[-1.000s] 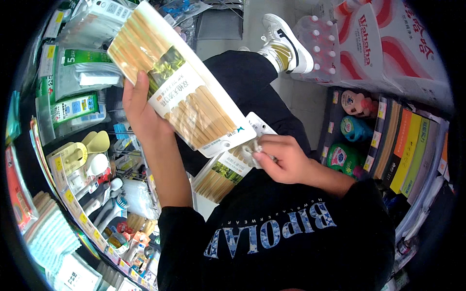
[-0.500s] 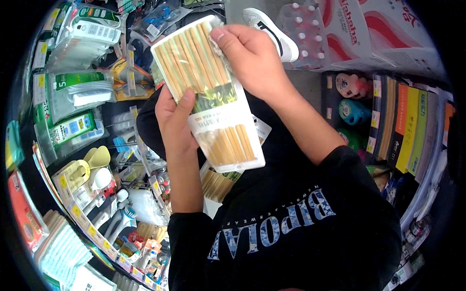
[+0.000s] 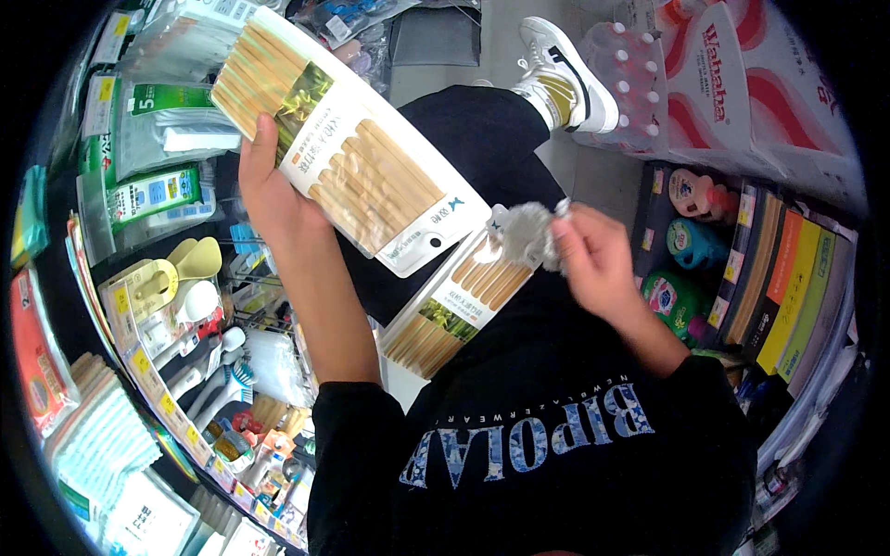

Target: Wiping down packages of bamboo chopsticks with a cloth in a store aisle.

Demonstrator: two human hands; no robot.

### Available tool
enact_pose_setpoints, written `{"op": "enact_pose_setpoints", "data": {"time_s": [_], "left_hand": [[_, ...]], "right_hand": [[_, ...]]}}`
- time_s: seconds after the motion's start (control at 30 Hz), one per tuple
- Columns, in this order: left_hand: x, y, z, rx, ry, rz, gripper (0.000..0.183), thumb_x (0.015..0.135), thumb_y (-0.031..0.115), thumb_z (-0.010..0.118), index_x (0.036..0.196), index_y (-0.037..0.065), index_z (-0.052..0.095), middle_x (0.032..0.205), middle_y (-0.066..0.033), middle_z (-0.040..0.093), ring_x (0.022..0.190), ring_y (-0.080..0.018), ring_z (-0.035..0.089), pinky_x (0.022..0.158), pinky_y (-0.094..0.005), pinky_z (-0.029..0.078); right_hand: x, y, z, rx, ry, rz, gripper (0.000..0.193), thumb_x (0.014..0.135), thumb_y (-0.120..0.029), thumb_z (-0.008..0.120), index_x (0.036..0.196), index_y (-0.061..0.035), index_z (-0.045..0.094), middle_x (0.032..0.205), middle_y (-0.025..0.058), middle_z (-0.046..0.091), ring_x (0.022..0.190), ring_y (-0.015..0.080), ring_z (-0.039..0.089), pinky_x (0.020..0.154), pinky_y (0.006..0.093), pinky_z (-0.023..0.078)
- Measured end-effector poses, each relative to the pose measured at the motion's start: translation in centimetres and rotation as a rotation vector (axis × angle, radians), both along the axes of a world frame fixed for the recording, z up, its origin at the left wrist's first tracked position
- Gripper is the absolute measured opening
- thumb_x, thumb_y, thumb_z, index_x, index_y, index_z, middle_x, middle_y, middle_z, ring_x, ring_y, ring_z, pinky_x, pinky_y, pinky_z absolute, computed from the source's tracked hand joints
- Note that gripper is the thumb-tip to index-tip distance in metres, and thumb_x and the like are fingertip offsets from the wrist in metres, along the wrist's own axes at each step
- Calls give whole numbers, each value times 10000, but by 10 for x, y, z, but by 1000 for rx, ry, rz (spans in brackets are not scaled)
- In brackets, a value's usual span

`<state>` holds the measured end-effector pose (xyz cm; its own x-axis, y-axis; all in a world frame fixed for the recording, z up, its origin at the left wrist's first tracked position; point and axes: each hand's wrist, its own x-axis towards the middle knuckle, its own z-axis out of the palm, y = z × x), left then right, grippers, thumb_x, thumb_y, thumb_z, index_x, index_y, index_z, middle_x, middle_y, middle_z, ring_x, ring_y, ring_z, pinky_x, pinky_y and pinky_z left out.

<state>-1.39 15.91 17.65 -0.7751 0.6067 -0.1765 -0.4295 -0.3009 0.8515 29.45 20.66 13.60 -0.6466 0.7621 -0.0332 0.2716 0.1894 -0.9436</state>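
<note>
My left hand (image 3: 283, 204) grips a blister pack of wooden chopsticks (image 3: 380, 185) by its side, with the thumb over the front. The pack tilts, its holed end pointing down to the right. In my right hand (image 3: 598, 255), fingers pinched together, is a fluffy grey cloth (image 3: 530, 233), slightly blurred. This cloth hangs beside the end of a second chopstick pack (image 3: 450, 310), which lies on my lap, partly under the first one.
Shelves on the left hold packaged power strips (image 3: 167, 195), yellow-green scoops (image 3: 197, 259), brushes (image 3: 232, 385) and folded striped cloths (image 3: 107, 440). On the right stand bottled drinks (image 3: 623, 83), red-and-white cartons (image 3: 723, 79) and detergent bottles (image 3: 672, 301). My shoe (image 3: 579, 79) rests on the grey floor.
The chopstick pack has turned and moved left in my left hand. My right hand has left its upper edge and come down to the right with the grey cloth. More of the lap pack shows.
</note>
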Motion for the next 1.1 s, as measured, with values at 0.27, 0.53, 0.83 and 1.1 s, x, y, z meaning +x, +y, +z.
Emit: {"op": "enact_pose_setpoints", "data": {"time_s": [0.27, 0.53, 0.83, 1.1], "left_hand": [[22, 7, 4, 215, -91, -153, 360, 938, 137, 553, 1247, -34, 481, 1168, -184, 609, 1020, -308, 645, 857, -437, 549], [23, -11, 3, 679, -448, -383, 774, 908, 522, 533, 1436, 1, 312, 1405, -261, 413, 1278, -412, 439, 1069, -535, 359], [58, 0, -7, 814, -448, -557, 1001, 824, 723, 484, 1532, 159, 56, 1560, -242, 45, 1434, -439, 59, 1131, -642, 63], [46, -6, 0, 527, -381, -265, 908, 841, 738, 411, 1470, 103, 258, 1455, -259, 304, 1333, -438, 335, 1116, -608, 214]], "right_hand": [[-35, 14, 6, -631, 282, 100, 266, 977, -228, 550, 871, -2, 643, 741, -27, 605, 677, 33, 506, 602, 227, 415], [-53, 3, 6, -825, 478, 45, 227, 984, -165, 521, 952, 24, 642, 828, 16, 657, 738, 46, 575, 656, 227, 469], [-83, -6, 25, -872, 459, 39, 233, 976, -174, 534, 924, 22, 648, 798, 12, 652, 721, 54, 580, 627, 229, 456], [-78, -9, 53, -826, 658, -217, 286, 948, -112, 451, 1122, 63, 595, 957, 98, 664, 816, 139, 637, 764, 271, 508]]}}
